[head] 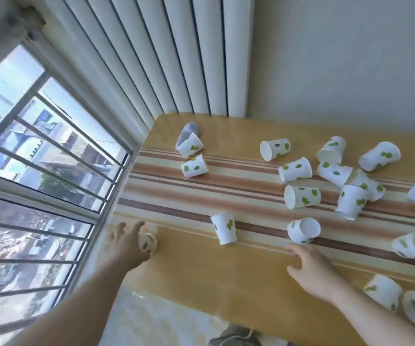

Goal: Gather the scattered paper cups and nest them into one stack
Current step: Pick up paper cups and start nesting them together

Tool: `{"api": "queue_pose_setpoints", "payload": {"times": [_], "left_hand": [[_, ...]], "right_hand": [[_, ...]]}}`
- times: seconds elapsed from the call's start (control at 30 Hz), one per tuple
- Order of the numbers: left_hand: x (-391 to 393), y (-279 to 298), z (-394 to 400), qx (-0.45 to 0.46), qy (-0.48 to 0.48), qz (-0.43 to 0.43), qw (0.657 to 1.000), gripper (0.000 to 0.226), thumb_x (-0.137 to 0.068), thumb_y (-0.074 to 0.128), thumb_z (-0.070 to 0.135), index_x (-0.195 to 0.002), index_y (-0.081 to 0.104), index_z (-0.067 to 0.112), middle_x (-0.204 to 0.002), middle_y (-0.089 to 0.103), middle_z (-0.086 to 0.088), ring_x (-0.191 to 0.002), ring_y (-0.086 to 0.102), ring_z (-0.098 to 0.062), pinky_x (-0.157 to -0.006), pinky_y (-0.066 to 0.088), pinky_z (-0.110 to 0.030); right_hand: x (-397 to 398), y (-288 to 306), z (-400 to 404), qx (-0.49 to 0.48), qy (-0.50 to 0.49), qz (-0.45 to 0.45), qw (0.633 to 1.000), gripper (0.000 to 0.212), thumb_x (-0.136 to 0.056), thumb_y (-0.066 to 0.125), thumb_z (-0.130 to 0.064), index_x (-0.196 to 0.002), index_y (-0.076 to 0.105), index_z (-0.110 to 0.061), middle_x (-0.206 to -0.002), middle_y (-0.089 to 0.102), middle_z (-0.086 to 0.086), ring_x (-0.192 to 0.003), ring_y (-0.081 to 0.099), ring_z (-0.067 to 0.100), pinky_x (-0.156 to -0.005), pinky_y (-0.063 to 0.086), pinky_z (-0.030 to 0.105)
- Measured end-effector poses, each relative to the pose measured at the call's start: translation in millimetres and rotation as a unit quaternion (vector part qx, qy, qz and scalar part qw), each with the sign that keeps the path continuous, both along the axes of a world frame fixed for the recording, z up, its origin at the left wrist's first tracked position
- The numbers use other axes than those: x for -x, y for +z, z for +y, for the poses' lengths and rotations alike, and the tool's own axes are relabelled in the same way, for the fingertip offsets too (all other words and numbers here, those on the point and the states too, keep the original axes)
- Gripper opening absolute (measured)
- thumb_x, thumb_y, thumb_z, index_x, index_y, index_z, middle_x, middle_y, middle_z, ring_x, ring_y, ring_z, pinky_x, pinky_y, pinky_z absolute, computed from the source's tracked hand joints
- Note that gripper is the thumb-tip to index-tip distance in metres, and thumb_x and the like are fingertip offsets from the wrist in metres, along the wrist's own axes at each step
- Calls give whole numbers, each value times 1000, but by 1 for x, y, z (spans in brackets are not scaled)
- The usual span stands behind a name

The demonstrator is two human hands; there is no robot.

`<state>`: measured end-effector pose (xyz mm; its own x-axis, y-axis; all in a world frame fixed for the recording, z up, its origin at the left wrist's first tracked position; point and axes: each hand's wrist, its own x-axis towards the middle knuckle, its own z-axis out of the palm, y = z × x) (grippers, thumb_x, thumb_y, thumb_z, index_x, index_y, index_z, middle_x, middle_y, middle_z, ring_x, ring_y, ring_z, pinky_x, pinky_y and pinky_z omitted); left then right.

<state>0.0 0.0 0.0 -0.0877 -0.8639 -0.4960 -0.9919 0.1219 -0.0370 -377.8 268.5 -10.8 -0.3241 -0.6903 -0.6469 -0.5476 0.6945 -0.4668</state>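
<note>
Cups [295, 169] look light, thin-walled, crushable; grip gently round the wall. Left hand [124, 242] seemingly curls on one cup [147, 242]; right hand [310, 268] spread, empty.

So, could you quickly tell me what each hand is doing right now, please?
Left hand: closing on a paper cup at the table's edge.
Right hand: open, empty, over the table.

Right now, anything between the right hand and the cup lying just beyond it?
Nothing visible. The right hand rests on bare table, and the tipped cup lies just past its fingers, with only striped tabletop between.
</note>
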Motion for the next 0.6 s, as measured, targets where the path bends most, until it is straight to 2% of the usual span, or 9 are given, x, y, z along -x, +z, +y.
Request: {"api": "queue_pose_setpoints", "payload": {"times": [0.1, 0.2, 0.27, 0.33, 0.4, 0.5, 0.6], "left_hand": [[-18, -12, 3, -67, 24, 75, 995, 80, -85, 83, 20, -154, 46, 30, -135, 58, -13, -120, 62, -35, -102, 54, -45], [-11, -12, 11, -55, 20, 97, 993, 66, -85, 82, 35, -145, 55, 29, -117, 63, -7, -109, 64, -32, -88, 51, -38], [10, -1, 18, -51, 13, 120, 991, 62, -82, 81, 44, -137, 57, 29, -112, 63, -3, -101, 60, -27, -81, 47, -35], [37, 12, 30, -55, 21, 174, 983, 58, -79, 80, 51, -126, 54, 30, -107, 65, 3, -91, 64, -22, -74, 52, -36], [68, 29, 50, -71, 18, 256, 964, 54, -78, 83, 53, -116, 53, 28, -102, 69, 5, -84, 69, -17, -65, 55, -32], [116, 43, 89, -158, 19, 355, 921, 51, -74, 89, 46, -108, 52, 33, -108, 73, 6, -87, 74, -17, -62, 58, -30], [158, 42, 130, -266, 23, 403, 875, 67, -71, 93, 33, -120, 49, 47, -130, 67, 12, -102, 75, -18, -75, 66, -34]], "right_hand": [[-3, -6, -2, -2, -7, 10, 1000, 51, -102, 64, -26, -152, 55, -30, -160, 49, -7, -146, 50, 14, -115, 43, 31], [-5, -6, 0, -27, -5, 16, 999, 51, -102, 64, -24, -152, 56, -29, -155, 53, -6, -139, 54, 13, -106, 43, 27], [-5, -4, 3, -35, -14, 12, 999, 50, -103, 63, -22, -152, 56, -28, -151, 54, -4, -125, 54, 10, -100, 40, 25], [-4, -3, 7, -24, -27, 9, 999, 48, -102, 63, -21, -150, 58, -28, -146, 56, -3, -118, 51, 7, -98, 42, 25], [-3, 2, 9, -10, -38, -2, 999, 45, -102, 65, -23, -145, 59, -32, -139, 58, -5, -114, 58, 10, -96, 50, 29], [-3, 14, 11, 21, -88, -104, 990, 49, -99, 72, -27, -142, 54, -43, -136, 62, -12, -109, 69, 16, -92, 59, 36], [-9, 37, 13, 49, -148, -269, 950, 71, -96, 80, -37, -154, 42, -53, -143, 59, -17, -118, 70, 12, -92, 58, 30]]}}
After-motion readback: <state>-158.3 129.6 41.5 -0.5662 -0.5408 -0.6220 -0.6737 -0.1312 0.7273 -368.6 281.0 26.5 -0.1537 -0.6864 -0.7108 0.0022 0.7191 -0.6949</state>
